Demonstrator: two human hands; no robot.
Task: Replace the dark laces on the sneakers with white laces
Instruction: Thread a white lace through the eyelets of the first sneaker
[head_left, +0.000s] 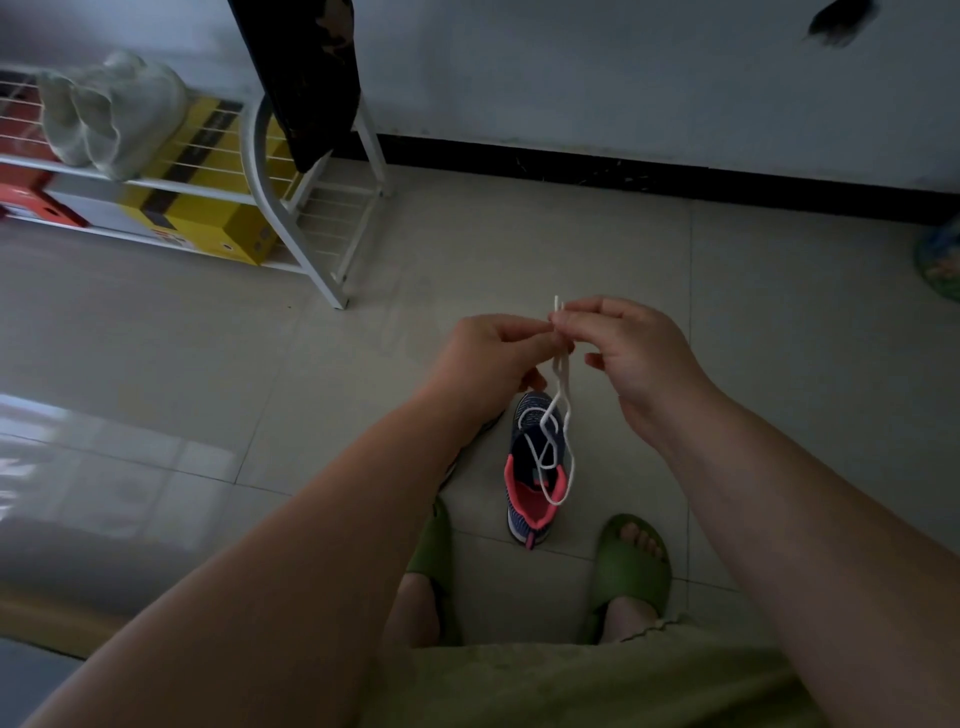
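Left hand (488, 358): raised above the floor, fingers curled, thumb and forefinger pinching the white lace (558, 410) near its upper ends. Right hand (623, 348): level with the left and touching it at the fingertips, pinching the same lace ends, which stick up just above the pinch; its other fingers are loosely bent.

White lace: we note two strands hanging down from the pinch, crossing over the front of the sneaker (535, 467) and ending in a long loop that dangles over the shoe's opening. Part of the lace is already threaded through the lower eyelets; how many, we cannot tell.

Sneaker: dark blue knit upper, coral-pink collar and lining, standing upright on the tiled floor (727, 322), toe pointing away from us, directly below the hands. A second shoe appears to lie just to its left, mostly hidden behind our left forearm; we cannot make out its lacing.

Feet: ours, in green slippers (631, 566), planted on either side of the sneaker's heel and nearer to us. Green garment across the lap at the bottom edge.

Surroundings: white wire shoe rack (291, 208) at upper left against the wall, holding a yellow box (213, 218), a red box (31, 202) and a pale bundled cloth (109, 114) on its top shelf. Dark patterned fabric (306, 78) hangs over the rack's end. Black skirting (675, 179) runs along the base of the wall.
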